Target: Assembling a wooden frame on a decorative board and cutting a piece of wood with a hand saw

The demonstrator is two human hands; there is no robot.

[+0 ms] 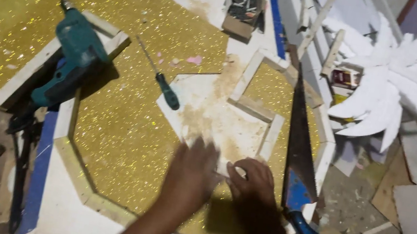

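Both hands rest on the worktop (59,216) over a small white piece (223,166) beside the gold glitter sheet (119,135). The left hand (191,174) lies flat, fingers spread; the right hand (253,185) pinches the piece. A handsaw (300,145) lies just right.

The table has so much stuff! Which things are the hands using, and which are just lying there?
In use:
left hand
right hand
pale wood strip
gold glitter sheet

Lying about:
teal drill
screwdriver
handsaw
box of small parts
white foam wings
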